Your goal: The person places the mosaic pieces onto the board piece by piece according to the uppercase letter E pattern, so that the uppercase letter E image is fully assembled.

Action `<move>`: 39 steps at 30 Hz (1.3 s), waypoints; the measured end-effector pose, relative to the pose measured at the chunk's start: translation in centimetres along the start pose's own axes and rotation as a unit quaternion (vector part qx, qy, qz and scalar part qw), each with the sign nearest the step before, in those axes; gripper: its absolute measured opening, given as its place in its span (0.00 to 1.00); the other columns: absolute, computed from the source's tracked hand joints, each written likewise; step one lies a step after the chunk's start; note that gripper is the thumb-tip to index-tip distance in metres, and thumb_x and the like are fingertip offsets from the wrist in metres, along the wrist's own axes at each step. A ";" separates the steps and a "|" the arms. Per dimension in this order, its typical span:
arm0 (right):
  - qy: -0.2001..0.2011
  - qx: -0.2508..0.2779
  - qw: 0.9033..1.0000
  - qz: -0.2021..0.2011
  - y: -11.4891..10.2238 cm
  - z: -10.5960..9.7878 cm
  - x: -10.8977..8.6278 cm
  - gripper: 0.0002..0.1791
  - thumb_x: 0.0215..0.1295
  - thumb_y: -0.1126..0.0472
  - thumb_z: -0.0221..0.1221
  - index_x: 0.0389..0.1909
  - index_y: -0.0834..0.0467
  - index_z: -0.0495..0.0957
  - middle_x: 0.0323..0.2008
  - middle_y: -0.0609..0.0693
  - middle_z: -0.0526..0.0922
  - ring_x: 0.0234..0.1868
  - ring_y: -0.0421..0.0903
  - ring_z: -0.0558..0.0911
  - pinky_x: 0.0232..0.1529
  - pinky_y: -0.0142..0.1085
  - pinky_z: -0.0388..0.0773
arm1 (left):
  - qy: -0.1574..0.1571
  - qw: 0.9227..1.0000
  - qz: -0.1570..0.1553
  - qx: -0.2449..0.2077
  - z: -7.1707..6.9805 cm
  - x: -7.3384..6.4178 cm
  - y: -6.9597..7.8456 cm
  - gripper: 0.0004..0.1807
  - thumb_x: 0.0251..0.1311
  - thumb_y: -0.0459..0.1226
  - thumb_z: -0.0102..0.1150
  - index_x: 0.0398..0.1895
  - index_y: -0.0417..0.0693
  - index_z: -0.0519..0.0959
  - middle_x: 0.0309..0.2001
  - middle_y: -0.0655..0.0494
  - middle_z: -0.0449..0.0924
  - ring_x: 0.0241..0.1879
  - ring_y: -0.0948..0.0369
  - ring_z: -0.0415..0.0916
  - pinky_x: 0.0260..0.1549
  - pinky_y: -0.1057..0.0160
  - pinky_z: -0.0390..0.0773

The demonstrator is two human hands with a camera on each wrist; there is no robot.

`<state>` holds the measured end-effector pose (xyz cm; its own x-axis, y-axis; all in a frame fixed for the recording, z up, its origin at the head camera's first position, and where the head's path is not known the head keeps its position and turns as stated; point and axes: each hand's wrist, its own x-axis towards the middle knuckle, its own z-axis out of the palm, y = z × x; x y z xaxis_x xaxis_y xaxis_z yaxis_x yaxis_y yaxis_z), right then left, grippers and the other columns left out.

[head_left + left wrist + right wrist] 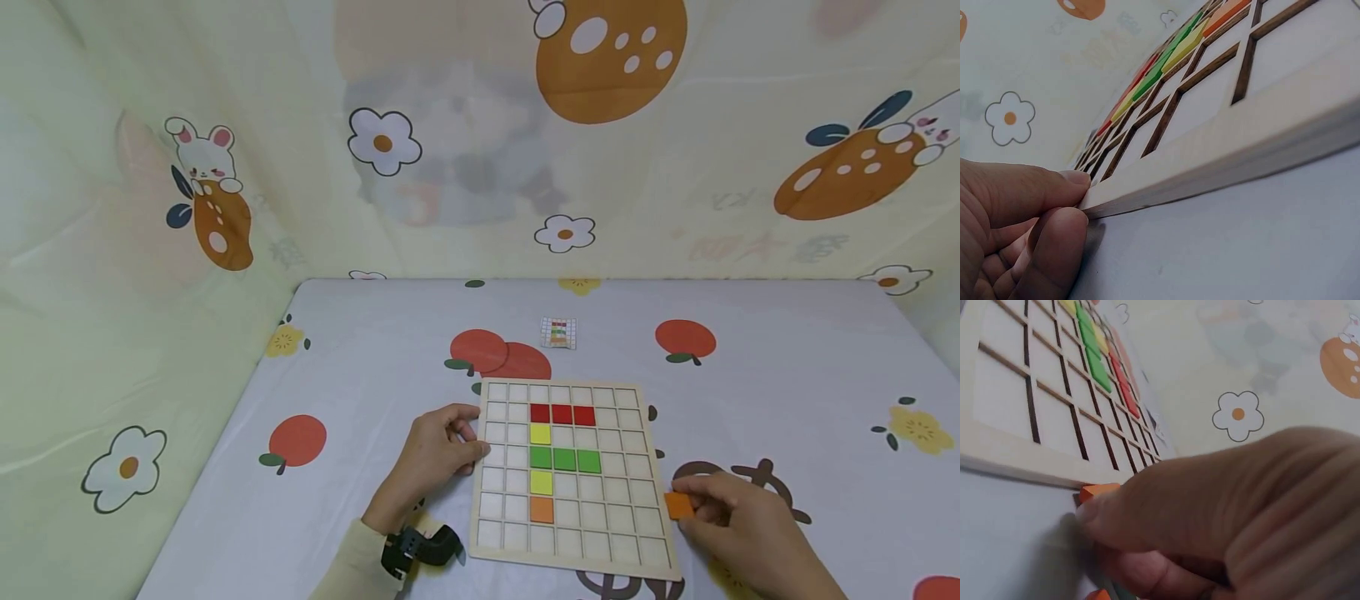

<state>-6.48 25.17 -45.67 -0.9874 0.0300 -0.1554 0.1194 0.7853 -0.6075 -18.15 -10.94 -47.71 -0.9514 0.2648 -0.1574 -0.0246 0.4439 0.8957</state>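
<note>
A wooden grid board (573,567) lies on the table, holding several coloured tiles: a row of red (562,414), a row of green (564,459), two yellow tiles (541,482) and one orange tile (542,509). At its left edge my left hand (435,450) pinches the frame with thumb and forefinger. My right hand (738,521) grips a loose orange tile (678,505) right beside the board's right edge. In the right wrist view, a second orange piece (1097,595) shows below the curled fingers, mostly hidden.
Beyond the board lies a small card (558,333) printed with a coloured grid pattern. The tablecloth (375,333) carries printed fruit and flowers. A patterned curtain (465,167) hangs behind the table and along the left. A black watch (420,548) is on the left wrist.
</note>
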 end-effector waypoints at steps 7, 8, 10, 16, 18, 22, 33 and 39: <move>-0.017 -0.039 0.999 -0.011 -0.1 -0.3 0.5 0.16 0.55 0.65 0.74 0.46 0.57 0.88 0.28 0.42 0.78 0.28 0.35 0.72 0.28 0.30 0.72 | -0.002 1.000 0.004 0.002 0.0 0.0 0.0 0.27 0.59 0.32 0.75 0.62 0.39 0.80 0.32 0.56 0.79 0.20 0.62 0.78 0.22 0.68 0.80; -0.019 -0.044 0.999 -0.011 -0.1 -0.3 0.5 0.15 0.55 0.64 0.74 0.46 0.56 0.88 0.27 0.42 0.77 0.28 0.35 0.72 0.28 0.30 0.71 | -0.002 1.000 0.004 0.002 0.0 0.0 0.0 0.27 0.59 0.32 0.75 0.62 0.39 0.80 0.33 0.56 0.79 0.20 0.62 0.78 0.22 0.68 0.80; -0.019 -0.049 0.999 -0.008 -0.2 -0.4 0.6 0.14 0.56 0.63 0.74 0.44 0.56 0.88 0.26 0.42 0.76 0.28 0.36 0.71 0.28 0.30 0.69 | -0.003 1.000 0.003 0.001 0.0 0.0 0.0 0.27 0.59 0.32 0.75 0.62 0.39 0.80 0.33 0.56 0.79 0.20 0.62 0.78 0.22 0.68 0.80; 0.011 -0.033 0.999 -0.015 -0.7 -0.3 0.2 0.13 0.55 0.63 0.75 0.42 0.55 0.88 0.27 0.41 0.78 0.28 0.34 0.72 0.28 0.29 0.71 | -0.001 1.000 0.000 0.002 0.1 0.0 0.0 0.27 0.59 0.32 0.75 0.62 0.39 0.80 0.33 0.56 0.79 0.20 0.62 0.78 0.22 0.68 0.80; 0.028 -0.021 0.999 -0.028 -1.1 0.0 0.0 0.15 0.53 0.63 0.77 0.43 0.56 0.88 0.28 0.41 0.79 0.28 0.33 0.72 0.28 0.29 0.73 | -0.001 1.000 -0.001 0.002 0.0 -0.1 0.1 0.27 0.59 0.32 0.75 0.62 0.39 0.80 0.33 0.56 0.79 0.20 0.62 0.78 0.22 0.68 0.80; 0.036 -0.001 0.999 -0.035 -2.4 0.8 0.0 0.18 0.50 0.63 0.79 0.44 0.57 0.89 0.29 0.42 0.77 0.30 0.34 0.73 0.30 0.29 0.73 | -0.001 1.000 -0.002 -0.002 0.0 -0.1 0.1 0.26 0.59 0.32 0.75 0.62 0.39 0.80 0.33 0.55 0.79 0.21 0.62 0.78 0.22 0.68 0.81; -0.015 0.041 0.999 -0.027 -6.6 3.5 0.6 0.17 0.48 0.63 0.80 0.41 0.53 0.89 0.27 0.43 0.74 0.29 0.38 0.71 0.28 0.29 0.70 | -0.002 1.000 0.000 0.000 0.0 0.0 -0.1 0.27 0.59 0.32 0.75 0.62 0.39 0.80 0.32 0.56 0.79 0.20 0.62 0.78 0.22 0.68 0.80; -0.024 0.057 0.998 -0.027 -8.0 4.7 0.8 0.17 0.47 0.64 0.81 0.39 0.51 0.90 0.26 0.42 0.74 0.27 0.38 0.72 0.27 0.29 0.70 | -0.004 1.000 0.002 -0.003 0.0 0.0 0.0 0.27 0.59 0.32 0.75 0.62 0.39 0.79 0.32 0.55 0.80 0.20 0.61 0.78 0.22 0.68 0.80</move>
<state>-7.78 16.02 -44.56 -0.9870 -0.0428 -0.1550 0.0793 0.7093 -0.7005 -18.13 -11.01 -47.72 -0.9487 0.2737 -0.1582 -0.0234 0.4381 0.8986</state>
